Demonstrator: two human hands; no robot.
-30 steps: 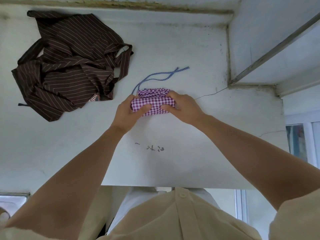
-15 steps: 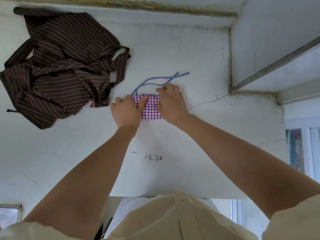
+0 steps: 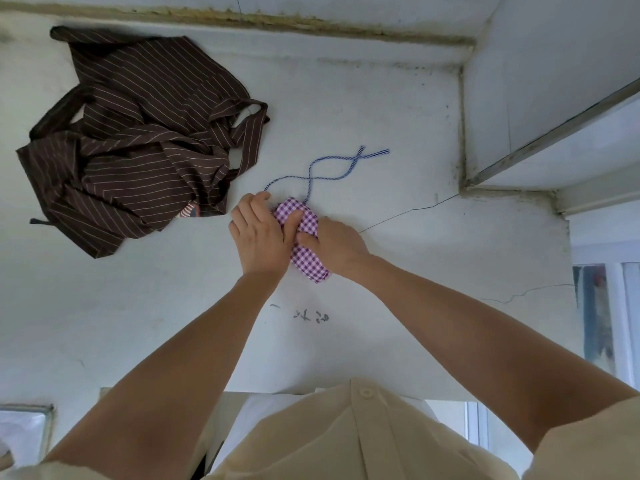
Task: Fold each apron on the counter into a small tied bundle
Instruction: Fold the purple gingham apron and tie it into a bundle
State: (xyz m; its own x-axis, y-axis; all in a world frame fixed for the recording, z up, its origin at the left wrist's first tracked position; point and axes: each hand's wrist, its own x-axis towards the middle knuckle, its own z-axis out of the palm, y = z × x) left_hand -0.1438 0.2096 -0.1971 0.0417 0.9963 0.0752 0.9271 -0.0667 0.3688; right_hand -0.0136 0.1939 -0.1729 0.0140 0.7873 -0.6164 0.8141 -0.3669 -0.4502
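Note:
A purple-and-white checked apron (image 3: 309, 258) lies folded into a small, narrow packet on the white counter (image 3: 381, 98), turned diagonally. My left hand (image 3: 258, 233) covers its left side, thumb laid across the top. My right hand (image 3: 337, 245) grips its right edge with the thumb curled over the cloth. Two blue-and-white striped strings (image 3: 332, 168) run from the packet's far end and cross each other on the counter. A brown pinstriped apron (image 3: 138, 140) lies crumpled at the far left, untouched.
A wall corner and a ledge (image 3: 519, 157) rise at the right of the counter. A crack (image 3: 408, 213) runs across the surface near the packet. Dark scribbles (image 3: 311, 315) mark the counter in front. A steel sink edge (image 3: 27, 410) shows at bottom left.
The checked packet has been folded narrower and turned from lying crosswise to diagonal. Both hands have closed in on it, and the strings now lie crossed in a figure-eight.

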